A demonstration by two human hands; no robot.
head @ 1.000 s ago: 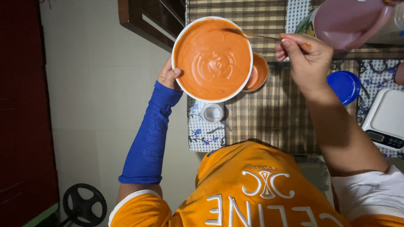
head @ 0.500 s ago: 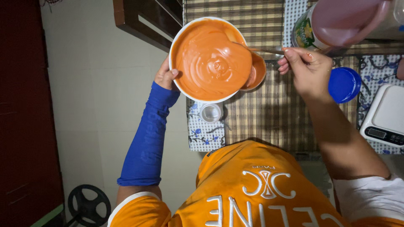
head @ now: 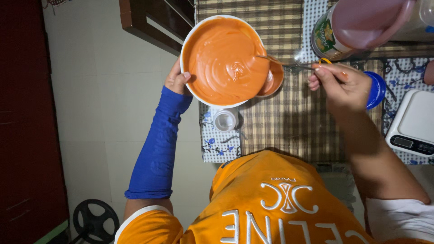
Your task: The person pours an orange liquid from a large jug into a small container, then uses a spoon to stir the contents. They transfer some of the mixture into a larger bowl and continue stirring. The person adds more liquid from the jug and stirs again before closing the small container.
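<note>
One checked tablecloth (head: 289,122) — pale tiled floor (head: 90,90)

White kitchen scale (head: 413,131), blue lid (head: 376,89), small glass jar (head: 225,119), black wheel (head: 96,220)

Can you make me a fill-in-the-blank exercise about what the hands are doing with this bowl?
1. The left hand grips the rim of a white ____ of orange batter.
2. The right hand holds a thin metal ____.
3. The left forearm wears a ____ sleeve.

Missing words: bowl; utensil; blue
</note>
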